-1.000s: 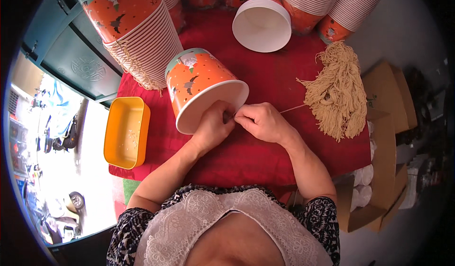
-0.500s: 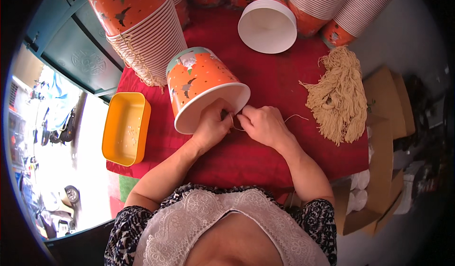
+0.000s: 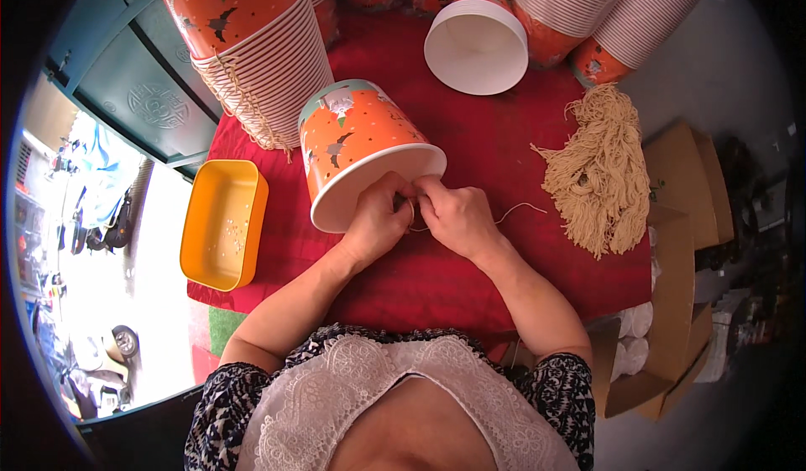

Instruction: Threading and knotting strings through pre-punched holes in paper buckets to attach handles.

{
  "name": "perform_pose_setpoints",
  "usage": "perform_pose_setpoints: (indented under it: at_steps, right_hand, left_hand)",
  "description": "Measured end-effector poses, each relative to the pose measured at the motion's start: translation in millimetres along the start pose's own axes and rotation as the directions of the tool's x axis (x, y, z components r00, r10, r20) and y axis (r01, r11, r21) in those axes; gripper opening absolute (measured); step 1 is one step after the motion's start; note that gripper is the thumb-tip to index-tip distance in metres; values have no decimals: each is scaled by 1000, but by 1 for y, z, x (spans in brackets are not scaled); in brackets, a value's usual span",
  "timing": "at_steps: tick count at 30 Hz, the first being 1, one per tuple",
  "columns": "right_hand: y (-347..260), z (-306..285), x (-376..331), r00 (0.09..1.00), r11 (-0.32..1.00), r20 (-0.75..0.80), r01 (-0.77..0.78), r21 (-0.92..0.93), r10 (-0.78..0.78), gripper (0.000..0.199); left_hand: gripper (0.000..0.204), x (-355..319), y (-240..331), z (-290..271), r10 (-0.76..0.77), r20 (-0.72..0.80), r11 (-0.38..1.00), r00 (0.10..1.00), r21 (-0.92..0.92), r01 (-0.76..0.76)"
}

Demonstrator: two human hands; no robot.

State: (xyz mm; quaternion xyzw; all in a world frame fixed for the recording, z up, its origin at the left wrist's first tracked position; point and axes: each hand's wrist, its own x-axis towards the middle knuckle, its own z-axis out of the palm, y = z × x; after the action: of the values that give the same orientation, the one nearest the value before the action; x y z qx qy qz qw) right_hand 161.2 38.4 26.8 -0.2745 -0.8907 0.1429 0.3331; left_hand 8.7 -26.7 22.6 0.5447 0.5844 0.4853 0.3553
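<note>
The right hand has moved up against the bucket's rim, beside the left hand. The orange bucket lies tipped at the frame's centre, mouth toward the person, probably so both hands can reach the rim. Both hands have curled fingers there; whether they pinch string or rim is hidden. The string bundle sits at right on the red-covered table, likely for easy reach.

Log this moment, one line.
left hand: at mouth of orange bucket | right hand: at bucket's mouth | bucket: tilted | string: beside right hand | string bundle: right
</note>
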Motion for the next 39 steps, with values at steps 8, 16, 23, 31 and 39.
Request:
perform_pose_setpoints:
  at_steps: [8,16,23,31,39]
  right_hand:
    - [4,2,1,1000,1000,1,24,-8,-24,10]
    - [5,4,1,997,995,-1,-73,71,73,7]
    - [13,4,-3,993,965,24,-116,237,113,6]
    - [5,-20,6,986,957,162,-21,290,-28,9]
    - [-81,-120,-23,735,829,-415,550,-95,-536,21]
  left_hand:
    - [8,3,1,-1,-58,28,998,998,9,58]
    - [9,7,8,-4,224,-9,920,975,332,-209]
    - [7,12,18,-7,-246,90,967,965,-47,251]
    - [7,12,14,-15,-245,136,947,960,-176,267]
    - [12,8,12,-17,-224,124,973,967,-23,228]
